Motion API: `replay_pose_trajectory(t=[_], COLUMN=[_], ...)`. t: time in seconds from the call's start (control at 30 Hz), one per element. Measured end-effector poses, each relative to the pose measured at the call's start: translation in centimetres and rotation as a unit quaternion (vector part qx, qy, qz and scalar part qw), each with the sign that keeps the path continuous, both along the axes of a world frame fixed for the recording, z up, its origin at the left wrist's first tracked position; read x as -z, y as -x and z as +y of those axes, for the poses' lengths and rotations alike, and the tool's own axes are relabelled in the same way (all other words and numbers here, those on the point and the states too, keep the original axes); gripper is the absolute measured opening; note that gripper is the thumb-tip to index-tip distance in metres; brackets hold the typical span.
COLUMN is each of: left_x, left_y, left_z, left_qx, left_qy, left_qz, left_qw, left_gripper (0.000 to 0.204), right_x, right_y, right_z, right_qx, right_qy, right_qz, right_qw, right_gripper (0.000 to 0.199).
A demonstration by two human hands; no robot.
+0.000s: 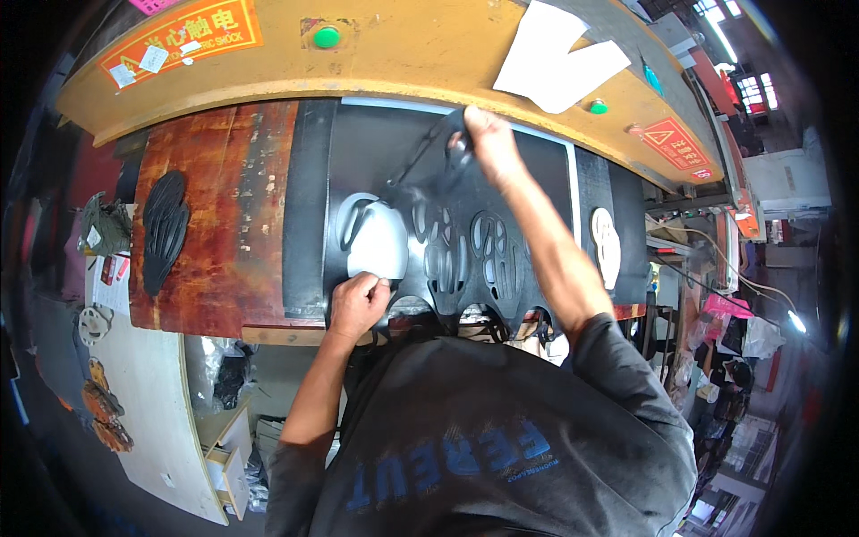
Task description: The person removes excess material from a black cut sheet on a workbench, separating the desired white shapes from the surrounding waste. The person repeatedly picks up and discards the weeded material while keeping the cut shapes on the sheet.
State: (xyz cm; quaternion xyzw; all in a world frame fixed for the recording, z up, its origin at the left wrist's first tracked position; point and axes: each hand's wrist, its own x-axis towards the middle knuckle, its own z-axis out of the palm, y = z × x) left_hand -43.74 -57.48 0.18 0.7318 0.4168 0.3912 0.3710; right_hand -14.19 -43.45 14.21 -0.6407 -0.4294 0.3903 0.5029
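Observation:
My right hand [490, 143] is raised over the far part of the black work surface, its fingers closed on a dark, flexible piece [429, 154] that hangs to the left and is smeared by motion. My left hand [358, 304] is closed at the near end of a pale, shiny hand-shaped form [377, 240]; what its fingers pinch there is hidden. To the right of that form lie two black hand-shaped pieces with long openings, one [445, 264] nearer the middle and another [497, 259] beside my right forearm.
A yellow machine beam [295, 67] with green buttons and white paper [559, 61] spans the far side. On the reddish wooden board [215, 215] at left lies a dark glove-shaped piece [165, 231]. A pale shaped piece [606, 247] lies at right. A drawer [231, 461] stands open below left.

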Motion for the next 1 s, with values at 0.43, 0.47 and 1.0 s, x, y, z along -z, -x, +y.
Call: replay_pose_trajectory(t=[0.43, 0.47, 1.0], left_x=[-4.0, -5.0, -6.9], left_y=[-0.7, -1.0, -8.0], left_z=[-1.8, -3.1, -10.1], left_qx=[-0.090, -0.100, -0.165], left_qy=[0.113, 0.208, 0.545], left_qz=[0.070, 0.091, -0.183], left_qw=[0.987, 0.969, 0.801], left_gripper=[0.023, 0.026, 0.028], right_x=[-8.8, -6.4, 9.1], right_y=[-6.9, -5.5, -1.8], right_z=[-2.5, -4.6, -17.4], right_qx=[-0.101, -0.159, -0.367], right_qy=[-0.166, -0.300, 0.017], right_qz=[-0.448, -0.508, -0.083], right_qw=[0.873, 0.791, 0.926], right_gripper=[0.031, 0.020, 0.023])
